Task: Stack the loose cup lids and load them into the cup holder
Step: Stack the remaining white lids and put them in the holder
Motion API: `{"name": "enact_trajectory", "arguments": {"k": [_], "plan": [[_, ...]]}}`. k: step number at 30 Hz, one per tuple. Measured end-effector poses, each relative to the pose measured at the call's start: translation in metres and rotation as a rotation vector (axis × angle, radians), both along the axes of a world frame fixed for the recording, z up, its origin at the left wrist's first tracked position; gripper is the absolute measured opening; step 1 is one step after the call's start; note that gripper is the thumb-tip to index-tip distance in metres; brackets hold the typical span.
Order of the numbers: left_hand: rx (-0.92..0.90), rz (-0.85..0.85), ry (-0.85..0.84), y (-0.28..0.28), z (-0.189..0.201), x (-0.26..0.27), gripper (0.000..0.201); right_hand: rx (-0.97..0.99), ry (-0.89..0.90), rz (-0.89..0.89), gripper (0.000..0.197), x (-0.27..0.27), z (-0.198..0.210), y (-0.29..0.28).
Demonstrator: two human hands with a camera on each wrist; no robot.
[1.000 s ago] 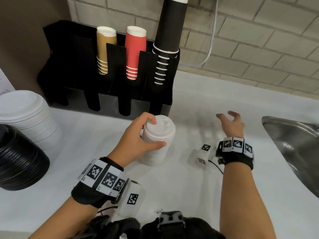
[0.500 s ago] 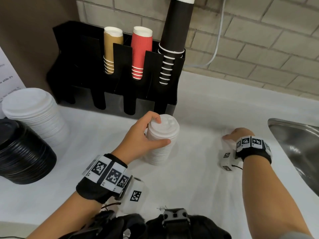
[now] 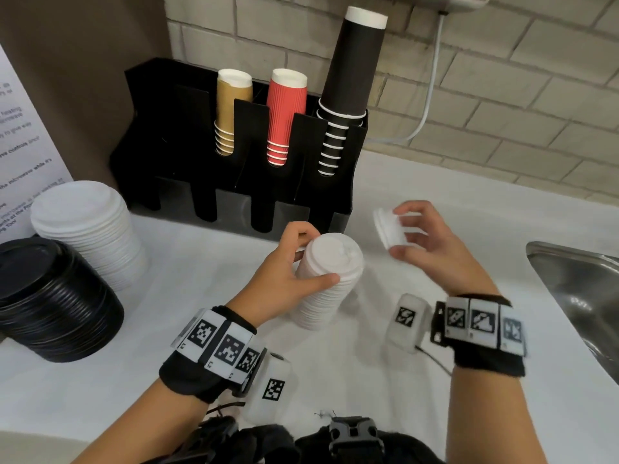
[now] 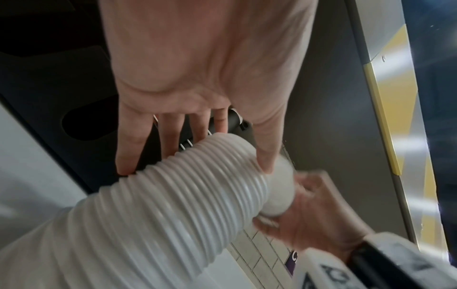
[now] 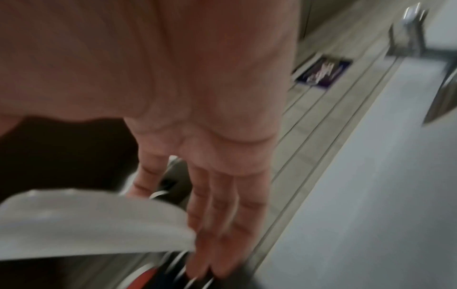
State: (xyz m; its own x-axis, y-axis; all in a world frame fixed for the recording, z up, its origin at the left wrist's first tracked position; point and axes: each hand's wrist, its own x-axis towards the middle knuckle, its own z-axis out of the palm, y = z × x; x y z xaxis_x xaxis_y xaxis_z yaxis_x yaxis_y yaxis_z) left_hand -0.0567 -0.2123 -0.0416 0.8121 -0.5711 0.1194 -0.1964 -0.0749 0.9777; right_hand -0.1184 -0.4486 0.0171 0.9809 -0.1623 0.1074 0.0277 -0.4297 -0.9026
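Observation:
A tall stack of small white lids (image 3: 326, 283) (image 4: 178, 197) stands on the white counter, and my left hand (image 3: 288, 266) grips it near the top with thumb in front and fingers behind. My right hand (image 3: 418, 236) holds a short bunch of white lids (image 3: 390, 227) (image 5: 86, 221) tilted on edge in the air, just right of and above the stack. The black cup holder (image 3: 187, 135) stands against the wall behind, with brown, red and black cup stacks in its slots.
A stack of larger white lids (image 3: 87, 226) and a stack of black lids (image 3: 50, 296) sit at the left. A steel sink (image 3: 582, 296) lies at the right edge. A white cable (image 3: 432, 78) hangs down the brick wall.
My right hand reached to the counter on the right, picked up a few white lids and lifted them toward the stack. My left hand kept its hold on the stack.

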Motion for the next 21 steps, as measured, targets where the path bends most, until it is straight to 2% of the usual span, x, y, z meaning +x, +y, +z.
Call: {"name": "enact_trajectory", "arguments": {"k": [2,5,11,16,21], "plan": [[0.015,-0.006,-0.01,0.0,0.001,0.0,0.063,-0.033,-0.085,0.103,0.048,-0.002,-0.001,0.035],[0.017,-0.005,-0.013,0.002,-0.001,0.0,0.072,-0.146,-0.139,0.1,0.045,0.001,-0.012,0.06],[0.019,0.002,0.006,0.005,-0.004,0.0,0.07,-0.073,-0.084,0.032,0.041,0.001,-0.031,0.063],[0.023,0.015,0.0,0.004,-0.006,-0.001,0.072,-0.115,-0.091,0.063,0.044,0.0,-0.032,0.062],[0.046,0.035,-0.019,0.003,-0.009,0.0,0.066,-0.034,-0.061,0.06,0.038,0.001,-0.038,0.061]]}}
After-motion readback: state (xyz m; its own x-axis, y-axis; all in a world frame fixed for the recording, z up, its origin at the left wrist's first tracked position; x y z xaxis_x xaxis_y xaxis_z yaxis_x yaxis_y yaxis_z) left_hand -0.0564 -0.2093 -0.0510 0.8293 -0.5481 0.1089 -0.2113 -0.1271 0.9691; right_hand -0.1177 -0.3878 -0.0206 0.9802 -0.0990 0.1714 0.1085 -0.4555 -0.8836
